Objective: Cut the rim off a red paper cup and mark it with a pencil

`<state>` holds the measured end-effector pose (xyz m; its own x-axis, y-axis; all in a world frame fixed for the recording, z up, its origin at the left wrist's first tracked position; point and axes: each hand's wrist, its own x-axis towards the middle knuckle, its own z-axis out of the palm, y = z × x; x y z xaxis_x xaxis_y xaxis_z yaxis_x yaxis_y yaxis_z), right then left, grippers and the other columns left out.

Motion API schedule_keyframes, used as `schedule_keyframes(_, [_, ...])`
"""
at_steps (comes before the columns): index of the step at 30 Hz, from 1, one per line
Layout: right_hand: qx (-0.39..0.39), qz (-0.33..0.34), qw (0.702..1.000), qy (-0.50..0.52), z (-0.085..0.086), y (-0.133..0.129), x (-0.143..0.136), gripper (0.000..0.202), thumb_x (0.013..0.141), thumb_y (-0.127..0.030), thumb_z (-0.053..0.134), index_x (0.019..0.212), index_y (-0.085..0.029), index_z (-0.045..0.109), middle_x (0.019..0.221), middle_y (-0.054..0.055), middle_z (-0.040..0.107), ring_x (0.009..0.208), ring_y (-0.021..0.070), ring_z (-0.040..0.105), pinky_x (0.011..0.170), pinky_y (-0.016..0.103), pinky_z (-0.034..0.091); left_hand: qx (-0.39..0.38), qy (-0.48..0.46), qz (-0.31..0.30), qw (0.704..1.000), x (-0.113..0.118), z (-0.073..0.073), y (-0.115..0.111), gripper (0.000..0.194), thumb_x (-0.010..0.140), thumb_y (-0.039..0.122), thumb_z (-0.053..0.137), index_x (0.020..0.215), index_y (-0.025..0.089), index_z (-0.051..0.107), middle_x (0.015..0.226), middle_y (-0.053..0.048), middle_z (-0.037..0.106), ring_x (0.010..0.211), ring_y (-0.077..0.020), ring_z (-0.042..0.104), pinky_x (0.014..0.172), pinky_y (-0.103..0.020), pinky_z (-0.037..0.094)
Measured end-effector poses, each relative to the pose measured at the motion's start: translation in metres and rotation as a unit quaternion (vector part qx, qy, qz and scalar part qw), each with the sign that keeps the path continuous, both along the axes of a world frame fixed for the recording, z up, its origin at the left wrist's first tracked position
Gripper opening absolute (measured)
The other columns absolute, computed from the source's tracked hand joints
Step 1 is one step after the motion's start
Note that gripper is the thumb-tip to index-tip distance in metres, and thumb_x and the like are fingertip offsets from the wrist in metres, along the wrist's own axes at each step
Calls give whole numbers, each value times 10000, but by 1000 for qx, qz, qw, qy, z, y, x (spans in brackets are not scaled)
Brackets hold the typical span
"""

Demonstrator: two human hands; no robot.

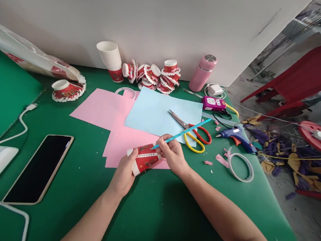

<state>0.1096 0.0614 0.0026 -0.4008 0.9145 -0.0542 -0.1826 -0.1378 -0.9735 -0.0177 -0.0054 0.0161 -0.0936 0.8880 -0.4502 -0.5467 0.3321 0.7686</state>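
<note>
My left hand [124,174] grips a red and white paper cup [146,161] that is tilted on its side above the table. In my right hand [173,156] is a slim blue pencil [190,130], held in a writing grip with its lower end at the cup's printed side. Whether the tip touches the cup, I cannot tell. Below and behind the hands lie sheets of pink paper [99,107] and a light blue sheet [155,110]. Scissors [190,131] with red and yellow handles rest on the blue sheet, partly behind the pencil.
Along the wall stand stacked paper cups [109,58], several cut, fringed cups [153,74] and a pink flask [203,73]. To the right lie a blue glue gun [237,135], a tape roll [241,167] and a purple box [213,103]. A phone [39,169] lies left.
</note>
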Motion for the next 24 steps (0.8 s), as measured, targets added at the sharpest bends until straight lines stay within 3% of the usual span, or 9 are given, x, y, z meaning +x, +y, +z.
schedule_keyframes(3, [-33, 1, 999, 29, 2, 1, 0, 439, 714, -604, 578, 730, -185, 448, 487, -68, 436, 395, 51, 303, 380, 186, 236, -7, 11, 24, 1000, 1, 0, 0, 396, 724, 428, 632, 960, 113, 675, 1023, -119, 698, 1006, -275, 617, 844, -351, 489])
schedule_keyframes(8, [8, -4, 1000, 14, 11, 1, 2, 421, 737, -588, 564, 730, -182, 451, 504, -50, 471, 404, 55, 296, 392, 197, 237, 62, 37, 63, 995, 0, -6, -2, 298, 673, 308, 701, 919, 141, 689, 1009, -89, 706, 1039, -278, 600, 892, -384, 465])
schedule_keyframes(17, [121, 75, 987, -76, 19, 0, 4, 363, 846, -531, 459, 770, -175, 466, 569, -35, 481, 458, 74, 418, 436, 199, 341, 83, 56, -23, 995, -3, -7, 0, 312, 744, 338, 642, 984, 144, 687, 1008, -104, 705, 1019, -269, 610, 915, -373, 446])
schedule_keyframes(24, [225, 73, 959, -154, 21, 3, 8, 319, 898, -430, 395, 727, -171, 470, 623, -14, 470, 517, 87, 426, 490, 216, 360, 46, 24, -19, 998, -3, -2, 1, 336, 754, 366, 631, 1002, 144, 670, 1033, -107, 696, 1004, -263, 620, 885, -372, 470])
